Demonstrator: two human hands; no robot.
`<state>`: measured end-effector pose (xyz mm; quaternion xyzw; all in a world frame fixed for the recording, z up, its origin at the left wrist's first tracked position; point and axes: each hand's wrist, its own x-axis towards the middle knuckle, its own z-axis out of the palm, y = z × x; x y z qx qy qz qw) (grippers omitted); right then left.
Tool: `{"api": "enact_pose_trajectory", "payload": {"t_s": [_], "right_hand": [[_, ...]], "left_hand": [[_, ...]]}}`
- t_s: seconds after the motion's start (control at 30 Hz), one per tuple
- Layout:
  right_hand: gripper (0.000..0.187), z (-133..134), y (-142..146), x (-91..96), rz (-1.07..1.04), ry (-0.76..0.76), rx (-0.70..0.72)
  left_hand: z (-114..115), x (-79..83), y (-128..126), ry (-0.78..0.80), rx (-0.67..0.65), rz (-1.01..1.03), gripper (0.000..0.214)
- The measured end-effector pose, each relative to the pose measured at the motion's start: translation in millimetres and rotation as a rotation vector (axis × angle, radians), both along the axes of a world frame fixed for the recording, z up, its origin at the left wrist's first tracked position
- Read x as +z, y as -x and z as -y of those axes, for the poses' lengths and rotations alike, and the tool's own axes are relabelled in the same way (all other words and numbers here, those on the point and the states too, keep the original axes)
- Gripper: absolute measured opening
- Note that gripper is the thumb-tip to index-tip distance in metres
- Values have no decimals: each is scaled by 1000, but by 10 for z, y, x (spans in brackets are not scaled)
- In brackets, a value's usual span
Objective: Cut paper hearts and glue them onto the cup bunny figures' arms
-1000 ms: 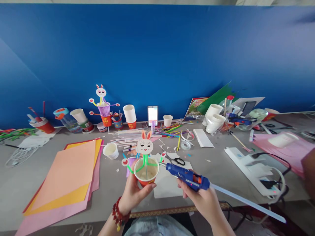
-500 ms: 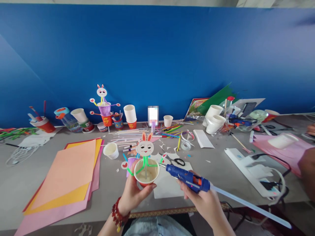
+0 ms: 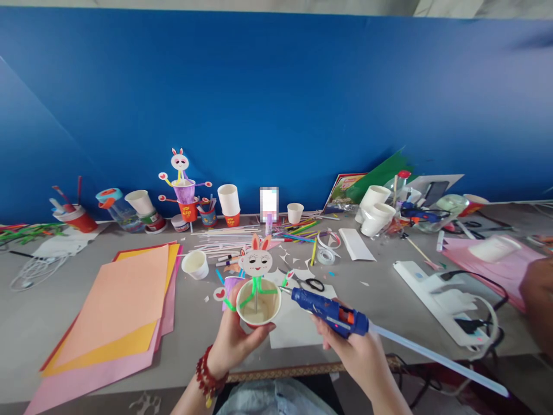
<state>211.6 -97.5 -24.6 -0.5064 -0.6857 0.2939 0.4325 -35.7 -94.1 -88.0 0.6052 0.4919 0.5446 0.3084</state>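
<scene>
My left hand (image 3: 244, 341) is wrapped round a paper cup (image 3: 260, 316) whose mouth tilts toward me. A paper rabbit head (image 3: 256, 263) rises above the cup on green straws (image 3: 256, 285), and a thin stick runs down inside. Round paper paws with red hearts stick out on both sides of the rim. In my right hand (image 3: 352, 346) is a blue glue gun (image 3: 328, 313), with a long clear glue stick (image 3: 440, 360) out of its back. The gun's nozzle is at the cup's right rim; whether it touches is too small to tell.
Coloured paper sheets (image 3: 116, 305) lie at left. Scissors (image 3: 314, 284) and white paper scraps are behind the cup. A finished rabbit figure (image 3: 184, 190) stands at the blue wall. On the right are a white power strip (image 3: 432, 305) with cables and another person's arm (image 3: 540, 300).
The rabbit head has tilted slightly, and the cup has shifted a touch to the right. The glue gun stays at the cup's right rim.
</scene>
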Motion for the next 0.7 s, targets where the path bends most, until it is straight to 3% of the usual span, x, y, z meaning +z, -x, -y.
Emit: {"api": "enact_pose_trajectory", "payload": {"t_s": [0.3,0.7], "right_hand": [[44,5,0,14,43,-37,-12],[46,36,21,8,23,-40,-27]], "left_hand": [[1,-71,35,-29,-4,-37,82],[-2,-19,30,-22,7,-27,74]]}}
